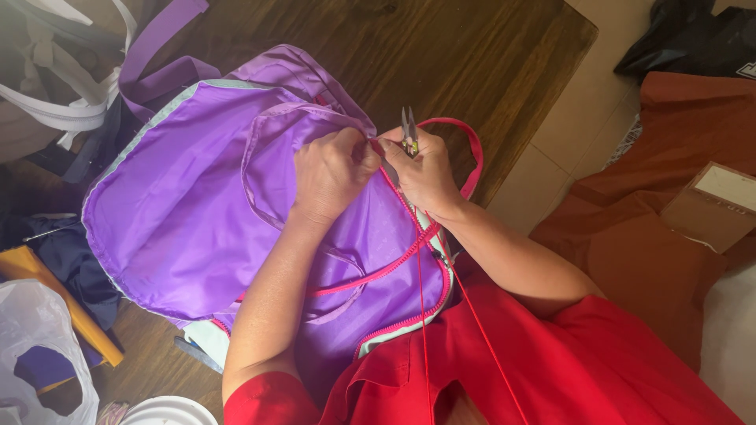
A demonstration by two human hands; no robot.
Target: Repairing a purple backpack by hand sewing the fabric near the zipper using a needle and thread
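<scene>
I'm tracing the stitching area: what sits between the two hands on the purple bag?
In the head view, the left hand and right hand nearly meet; between them lie only a pinched fold of the purple bag and its pink zipper.

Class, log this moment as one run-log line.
left hand: pinching purple bag fabric | right hand: holding snips | pink zipper: under hands | table: wood

Backpack (197,205) on table (441,55); snips (409,132) above it, plate (169,411) below.

Sewing workshop (home-style), wooden table (441,47), fabric pieces (646,236), strap webbing (55,110), thread snips (409,132), tiled floor (575,126)
</scene>
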